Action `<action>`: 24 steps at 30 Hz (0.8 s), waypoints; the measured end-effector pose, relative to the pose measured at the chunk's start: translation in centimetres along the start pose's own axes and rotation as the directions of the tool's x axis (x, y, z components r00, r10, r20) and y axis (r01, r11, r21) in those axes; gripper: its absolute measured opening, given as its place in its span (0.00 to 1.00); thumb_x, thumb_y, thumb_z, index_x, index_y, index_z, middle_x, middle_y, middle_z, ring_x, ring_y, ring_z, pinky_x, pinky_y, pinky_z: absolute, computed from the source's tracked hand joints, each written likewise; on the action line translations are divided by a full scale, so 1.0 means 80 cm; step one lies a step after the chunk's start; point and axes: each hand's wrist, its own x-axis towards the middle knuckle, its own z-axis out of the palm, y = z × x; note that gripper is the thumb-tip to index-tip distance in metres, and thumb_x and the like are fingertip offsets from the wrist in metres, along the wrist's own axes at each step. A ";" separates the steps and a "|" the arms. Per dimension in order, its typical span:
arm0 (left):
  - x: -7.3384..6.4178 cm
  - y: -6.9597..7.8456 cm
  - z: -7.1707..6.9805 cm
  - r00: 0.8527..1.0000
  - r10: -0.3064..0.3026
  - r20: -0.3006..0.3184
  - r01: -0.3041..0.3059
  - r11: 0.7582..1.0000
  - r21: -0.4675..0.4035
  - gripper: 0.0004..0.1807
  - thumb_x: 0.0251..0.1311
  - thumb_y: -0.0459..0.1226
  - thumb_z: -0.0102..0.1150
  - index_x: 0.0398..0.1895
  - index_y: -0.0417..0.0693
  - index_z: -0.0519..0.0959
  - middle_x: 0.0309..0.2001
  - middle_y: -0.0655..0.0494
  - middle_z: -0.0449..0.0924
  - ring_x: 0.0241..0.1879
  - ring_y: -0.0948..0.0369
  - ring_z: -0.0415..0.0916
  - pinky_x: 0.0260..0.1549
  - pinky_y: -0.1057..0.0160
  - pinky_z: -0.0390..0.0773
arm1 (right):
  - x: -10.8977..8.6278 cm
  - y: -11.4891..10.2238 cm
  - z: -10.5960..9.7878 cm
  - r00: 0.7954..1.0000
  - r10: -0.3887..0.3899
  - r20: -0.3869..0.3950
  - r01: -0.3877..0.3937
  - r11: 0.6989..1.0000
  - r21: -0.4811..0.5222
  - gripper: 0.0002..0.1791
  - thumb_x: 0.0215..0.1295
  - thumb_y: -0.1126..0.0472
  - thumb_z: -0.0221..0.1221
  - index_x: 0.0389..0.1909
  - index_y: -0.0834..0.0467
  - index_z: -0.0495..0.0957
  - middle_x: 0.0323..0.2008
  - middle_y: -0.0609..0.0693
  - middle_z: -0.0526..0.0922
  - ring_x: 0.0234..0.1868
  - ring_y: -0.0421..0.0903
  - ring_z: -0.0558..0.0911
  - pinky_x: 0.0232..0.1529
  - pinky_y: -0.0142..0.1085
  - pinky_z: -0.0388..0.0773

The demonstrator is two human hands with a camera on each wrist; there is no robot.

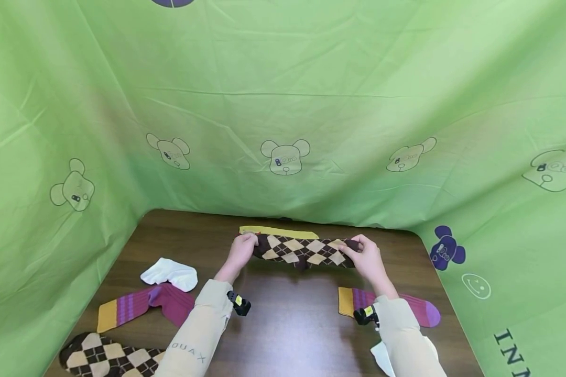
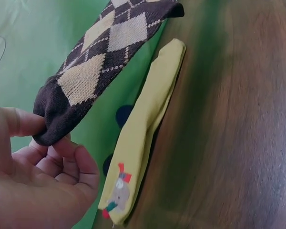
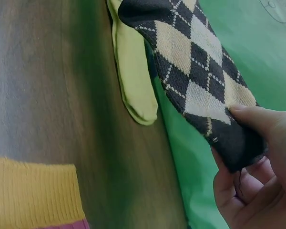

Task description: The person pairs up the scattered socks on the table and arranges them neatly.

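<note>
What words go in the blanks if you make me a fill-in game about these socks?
1. The left hand and right hand hold up a long sock with a pattern of ____ shapes.
2. The cloth behind the wooden table is ____.
3. The small sock beside the purple sock on the left is ____.

Missing words: diamond; green; white.

Spread on brown table (image 1: 287, 319): yellow sock (image 1: 280, 232) far; white sock (image 1: 170, 274), magenta sock (image 1: 138, 308), near argyle sock (image 1: 106, 358) left; second magenta sock (image 1: 420, 309), white fabric (image 1: 382, 358) right.
</note>
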 end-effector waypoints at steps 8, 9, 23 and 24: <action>0.003 -0.006 -0.022 0.999 -0.040 -0.012 0.040 0.999 0.019 0.07 0.57 0.33 0.50 0.25 0.44 0.76 0.31 0.52 0.72 0.37 0.53 0.67 0.37 0.58 0.64 | -0.003 -0.009 0.019 0.998 0.028 0.049 -0.032 0.995 0.094 0.13 0.63 0.64 0.71 0.39 0.65 0.76 0.35 0.60 0.87 0.30 0.44 0.85 0.30 0.31 0.81; 0.003 -0.006 -0.024 0.999 -0.042 -0.013 0.042 0.999 0.018 0.07 0.57 0.33 0.50 0.25 0.44 0.76 0.30 0.52 0.71 0.36 0.54 0.66 0.36 0.58 0.64 | -0.004 -0.010 0.022 0.998 0.033 0.052 -0.038 0.994 0.099 0.13 0.63 0.64 0.71 0.39 0.65 0.76 0.34 0.60 0.87 0.30 0.45 0.85 0.30 0.31 0.81; 0.007 -0.028 -0.055 0.995 -0.100 -0.024 0.101 0.995 0.025 0.14 0.62 0.33 0.48 0.41 0.35 0.82 0.43 0.44 0.80 0.38 0.54 0.75 0.37 0.56 0.81 | -0.010 -0.004 0.064 0.994 0.042 0.099 -0.058 0.985 0.161 0.12 0.63 0.67 0.70 0.41 0.66 0.77 0.31 0.57 0.87 0.28 0.44 0.84 0.31 0.30 0.79; 0.006 -0.030 -0.057 0.994 -0.106 -0.025 0.107 0.994 0.027 0.14 0.62 0.33 0.47 0.41 0.34 0.82 0.44 0.43 0.80 0.38 0.53 0.75 0.38 0.55 0.81 | -0.010 -0.003 0.067 0.994 0.041 0.104 -0.057 0.986 0.156 0.12 0.63 0.67 0.70 0.41 0.66 0.77 0.31 0.57 0.87 0.28 0.44 0.84 0.31 0.30 0.79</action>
